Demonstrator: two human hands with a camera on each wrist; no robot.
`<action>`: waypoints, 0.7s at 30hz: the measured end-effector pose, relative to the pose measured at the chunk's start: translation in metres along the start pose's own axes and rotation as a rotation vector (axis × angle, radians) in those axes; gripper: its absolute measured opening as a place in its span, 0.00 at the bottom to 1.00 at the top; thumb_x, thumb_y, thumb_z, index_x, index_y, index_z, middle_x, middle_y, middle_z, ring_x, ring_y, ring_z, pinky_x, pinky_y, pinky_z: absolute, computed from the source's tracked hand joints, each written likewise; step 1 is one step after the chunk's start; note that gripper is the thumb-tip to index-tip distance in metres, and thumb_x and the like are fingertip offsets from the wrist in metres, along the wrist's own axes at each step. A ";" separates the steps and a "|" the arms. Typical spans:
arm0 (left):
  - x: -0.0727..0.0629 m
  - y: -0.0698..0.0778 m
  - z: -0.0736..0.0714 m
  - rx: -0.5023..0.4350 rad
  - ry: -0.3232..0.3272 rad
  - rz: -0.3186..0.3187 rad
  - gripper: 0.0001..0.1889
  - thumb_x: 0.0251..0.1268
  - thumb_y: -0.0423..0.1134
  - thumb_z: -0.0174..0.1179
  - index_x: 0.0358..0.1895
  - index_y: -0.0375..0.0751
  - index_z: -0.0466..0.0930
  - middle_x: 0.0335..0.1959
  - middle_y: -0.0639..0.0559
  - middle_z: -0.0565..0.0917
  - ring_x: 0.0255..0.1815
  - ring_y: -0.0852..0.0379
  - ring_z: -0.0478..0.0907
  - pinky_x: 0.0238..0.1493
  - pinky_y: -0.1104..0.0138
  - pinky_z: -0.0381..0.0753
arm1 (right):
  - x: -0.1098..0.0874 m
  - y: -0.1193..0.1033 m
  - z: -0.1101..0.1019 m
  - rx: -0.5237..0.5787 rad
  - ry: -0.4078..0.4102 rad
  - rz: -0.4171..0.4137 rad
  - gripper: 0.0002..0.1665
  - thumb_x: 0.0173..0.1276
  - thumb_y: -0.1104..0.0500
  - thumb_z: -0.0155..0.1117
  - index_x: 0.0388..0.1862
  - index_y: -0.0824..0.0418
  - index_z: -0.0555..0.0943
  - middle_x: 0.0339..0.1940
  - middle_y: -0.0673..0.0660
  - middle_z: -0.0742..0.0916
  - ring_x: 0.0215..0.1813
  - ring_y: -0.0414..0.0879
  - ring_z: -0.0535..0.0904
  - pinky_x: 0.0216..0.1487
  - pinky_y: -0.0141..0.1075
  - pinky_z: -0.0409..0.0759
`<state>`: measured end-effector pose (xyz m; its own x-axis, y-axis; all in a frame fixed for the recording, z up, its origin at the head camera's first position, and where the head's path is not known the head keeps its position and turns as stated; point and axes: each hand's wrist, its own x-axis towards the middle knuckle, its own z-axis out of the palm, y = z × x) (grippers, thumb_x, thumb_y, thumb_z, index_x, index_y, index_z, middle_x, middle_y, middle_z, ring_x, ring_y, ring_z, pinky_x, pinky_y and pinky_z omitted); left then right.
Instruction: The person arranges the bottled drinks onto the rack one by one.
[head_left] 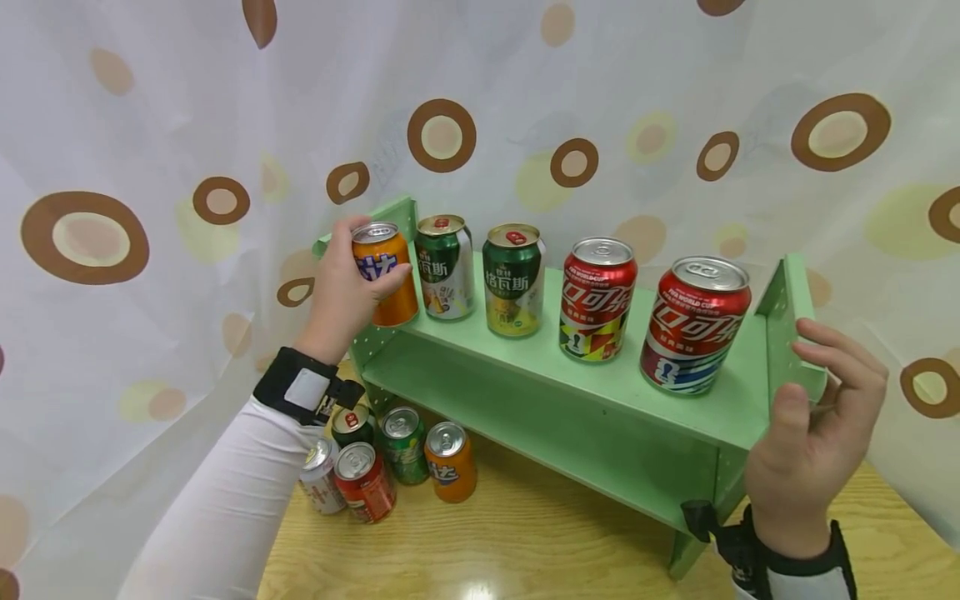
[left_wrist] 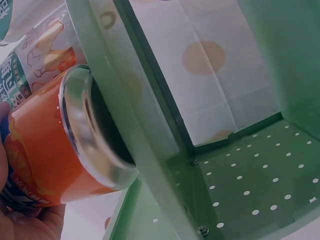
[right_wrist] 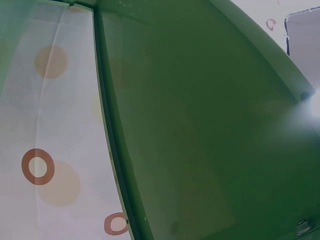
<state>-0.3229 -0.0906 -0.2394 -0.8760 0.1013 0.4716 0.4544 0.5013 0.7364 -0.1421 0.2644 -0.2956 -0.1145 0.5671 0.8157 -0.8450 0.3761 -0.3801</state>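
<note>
My left hand [head_left: 341, 287] grips an orange soda can [head_left: 393, 287] at the left end of the green shelf's top board [head_left: 517, 354], thumb in front. In the left wrist view the underside of this orange can [left_wrist: 45, 150] shows at the board's front edge; whether it bears on the board I cannot tell. To its right stand two green-and-gold cans [head_left: 444, 271] [head_left: 513, 283] and two red cola cans [head_left: 597, 304] [head_left: 693, 329], all upright. My right hand [head_left: 821, 433] holds nothing, its fingers loosely bent beside the right end panel [head_left: 795, 325]; contact is unclear.
On the wooden table [head_left: 525, 542], below my left forearm, several cans stand close together, among them a red can [head_left: 365, 483], a green can [head_left: 405, 450] and another orange can [head_left: 450, 467]. The shelf has a lower board [head_left: 525, 425]. A patterned white curtain [head_left: 510, 83] hangs behind.
</note>
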 end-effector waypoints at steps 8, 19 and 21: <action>-0.001 -0.002 0.003 -0.042 0.025 -0.025 0.43 0.66 0.43 0.71 0.76 0.40 0.54 0.68 0.36 0.72 0.62 0.41 0.75 0.66 0.48 0.78 | 0.000 0.003 -0.002 -0.031 -0.017 -0.013 0.21 0.70 0.56 0.64 0.43 0.76 0.76 0.55 0.63 0.82 0.63 0.53 0.76 0.63 0.34 0.71; 0.006 -0.007 0.007 -0.063 0.025 -0.103 0.43 0.66 0.47 0.71 0.76 0.40 0.54 0.67 0.38 0.73 0.62 0.42 0.75 0.66 0.50 0.78 | -0.001 0.001 -0.001 -0.007 -0.006 -0.004 0.21 0.69 0.57 0.65 0.43 0.76 0.75 0.54 0.63 0.82 0.62 0.54 0.77 0.61 0.34 0.72; 0.008 -0.009 0.008 -0.068 0.028 -0.102 0.43 0.66 0.47 0.71 0.76 0.40 0.55 0.67 0.38 0.74 0.62 0.43 0.75 0.65 0.50 0.78 | -0.001 0.001 -0.001 -0.004 -0.005 -0.007 0.21 0.69 0.56 0.66 0.43 0.76 0.75 0.54 0.63 0.82 0.62 0.54 0.77 0.62 0.34 0.72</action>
<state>-0.3353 -0.0868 -0.2461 -0.9138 0.0289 0.4052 0.3742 0.4481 0.8119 -0.1424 0.2651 -0.2971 -0.1112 0.5609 0.8204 -0.8438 0.3827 -0.3761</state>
